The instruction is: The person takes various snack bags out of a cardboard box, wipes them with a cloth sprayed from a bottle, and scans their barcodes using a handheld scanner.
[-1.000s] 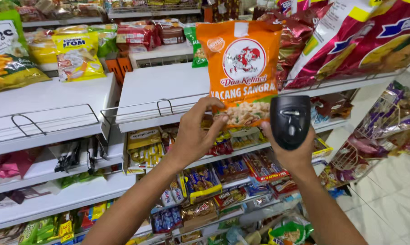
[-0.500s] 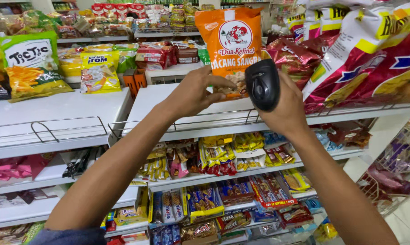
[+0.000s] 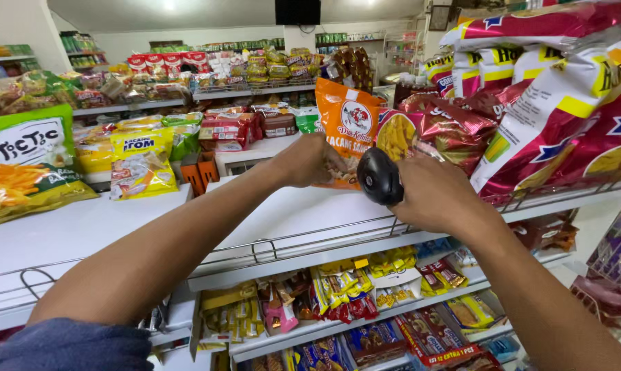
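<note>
Both forearms bare; left arm (image 3: pixel 152 268) shows blue-grey sleeve (image 3: pixel 63 347) edge at upper arm; no rings, no watch visible.

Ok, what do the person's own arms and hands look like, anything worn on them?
Both hands are bare: no gloves, rings or watch show on the left hand or the right hand. Both forearms are bare too. A dark blue sleeve covers the left upper arm at the bottom edge of the view. No sleeve shows on the right arm.

Your single head-mounted camera looks forward and slightly down from close range, along both forearms toward the white top shelf (image 3: pixel 290 220), with store aisles beyond.
</note>
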